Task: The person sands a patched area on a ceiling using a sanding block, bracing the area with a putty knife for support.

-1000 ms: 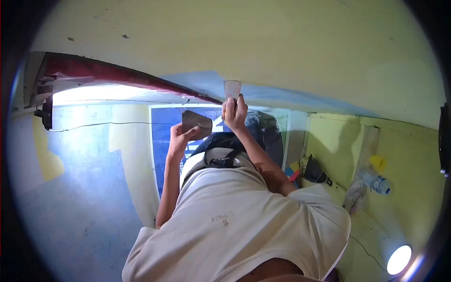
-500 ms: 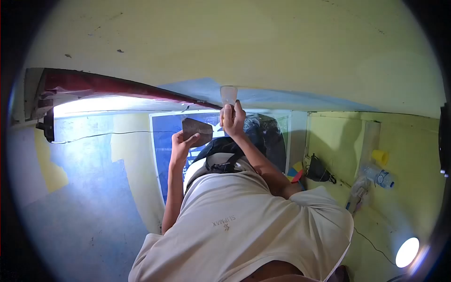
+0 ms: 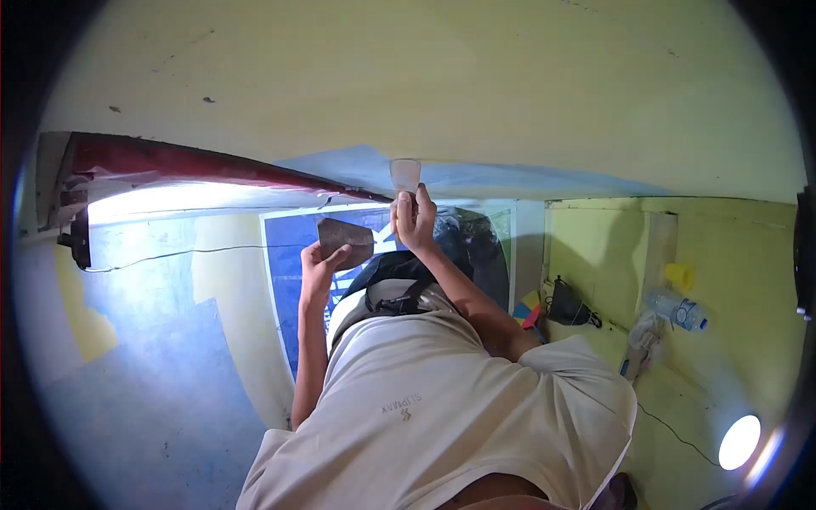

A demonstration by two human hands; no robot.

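Note:
My right hand (image 3: 414,223) is raised in front of me, fingers wrapped around the handle of a putty knife (image 3: 405,175). Its pale, wide blade points up and overlaps the blue strip on the yellow wall (image 3: 510,93). Lower and to the left, my left hand (image 3: 320,269) grips a dark brown flat plate (image 3: 346,242) by its lower left edge, thumb on top. The plate is tilted, its face towards me, a short way from my right hand.
A dark red panel (image 3: 170,160) runs along the left above a bright light. A blue poster (image 3: 285,246) is behind my left arm. To the right are a yellow cup (image 3: 679,275), a plastic bottle (image 3: 676,309), a dark bag (image 3: 569,304) and a round lit lamp (image 3: 739,442).
The view has shifted slightly, so both hands appear a little further left. Both keep hold of the putty knife and the plate, with the blade still over the blue strip.

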